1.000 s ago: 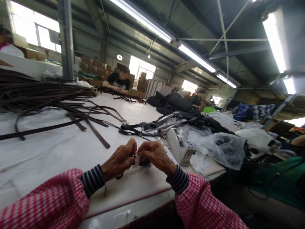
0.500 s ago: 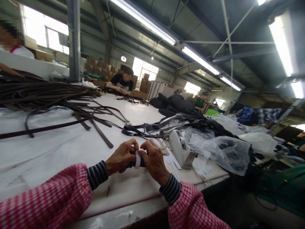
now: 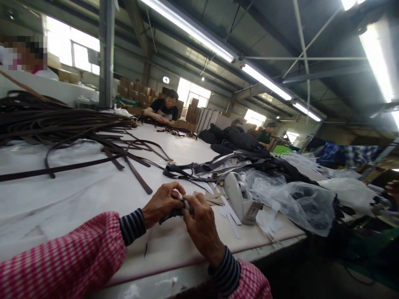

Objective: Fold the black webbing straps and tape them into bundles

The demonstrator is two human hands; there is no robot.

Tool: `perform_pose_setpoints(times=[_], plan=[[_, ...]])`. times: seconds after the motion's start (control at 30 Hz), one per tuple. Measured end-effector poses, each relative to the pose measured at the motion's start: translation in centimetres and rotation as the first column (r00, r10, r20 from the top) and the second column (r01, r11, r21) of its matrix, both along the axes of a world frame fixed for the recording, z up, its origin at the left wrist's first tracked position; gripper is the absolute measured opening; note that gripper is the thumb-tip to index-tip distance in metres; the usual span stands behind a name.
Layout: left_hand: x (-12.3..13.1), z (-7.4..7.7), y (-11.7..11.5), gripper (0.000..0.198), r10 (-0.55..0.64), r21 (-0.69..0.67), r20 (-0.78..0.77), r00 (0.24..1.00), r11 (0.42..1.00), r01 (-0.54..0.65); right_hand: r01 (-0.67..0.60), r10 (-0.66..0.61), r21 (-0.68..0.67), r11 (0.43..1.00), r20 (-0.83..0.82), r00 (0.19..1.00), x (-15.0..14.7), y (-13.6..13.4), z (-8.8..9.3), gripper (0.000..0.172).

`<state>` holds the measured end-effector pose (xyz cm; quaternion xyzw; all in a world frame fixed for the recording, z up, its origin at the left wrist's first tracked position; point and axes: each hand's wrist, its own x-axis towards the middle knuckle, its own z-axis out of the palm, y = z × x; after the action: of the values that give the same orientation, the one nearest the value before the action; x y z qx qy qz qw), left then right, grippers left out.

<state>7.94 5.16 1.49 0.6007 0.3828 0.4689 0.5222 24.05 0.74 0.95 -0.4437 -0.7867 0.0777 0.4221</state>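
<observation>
My left hand (image 3: 163, 204) is closed round a small dark folded bundle (image 3: 172, 214), which looks like strap; its exact kind is partly hidden by the fingers. A narrow white strip (image 3: 186, 204) lies round the bundle between my two hands. The fingers and thumb of my right hand (image 3: 203, 226) pinch at this strip, covering most of it. Both hands are close together just above the front part of the white table (image 3: 134, 261). Right of them stands a grey tape dispenser (image 3: 237, 201), beside loose white and tan paper strips (image 3: 230, 211).
Long dark brown straps (image 3: 62, 118) are heaped at the left. Black and grey straps (image 3: 199, 168) lie beyond my hands, with clear plastic bags (image 3: 299, 203) at the right. A co-worker (image 3: 163, 110) leans over the far end. The table's front edge (image 3: 193, 274) runs close below.
My right fingers have closed over the white strip, which stood upright and is now folded down and mostly covered. The view has shifted slightly.
</observation>
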Motion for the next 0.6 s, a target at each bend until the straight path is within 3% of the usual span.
perform_pose_setpoints(times=[0.17,0.33,0.47,0.6], plan=[[0.1,0.4,-0.3,0.030,0.016,0.008,-0.035,0.999,1.000,-0.016,0.057,-0.056,0.002,0.998,-0.123,0.991,0.0,0.5,-0.7,0.014],[0.2,0.6,-0.5,0.026,0.003,0.099,-0.100,0.995,0.995,0.007,-0.031,0.039,0.071,0.997,-0.119,0.992,0.2,0.7,-0.6,0.017],[0.3,0.7,-0.4,0.025,-0.002,0.166,-0.150,0.989,0.986,0.027,-0.024,0.044,0.125,0.992,-0.155,0.987,0.2,1.1,-0.4,0.017],[-0.1,0.5,-0.2,0.022,0.031,0.180,-0.173,0.984,0.984,0.000,-0.091,0.103,0.067,0.994,-0.222,0.970,0.1,1.2,-0.1,0.014]])
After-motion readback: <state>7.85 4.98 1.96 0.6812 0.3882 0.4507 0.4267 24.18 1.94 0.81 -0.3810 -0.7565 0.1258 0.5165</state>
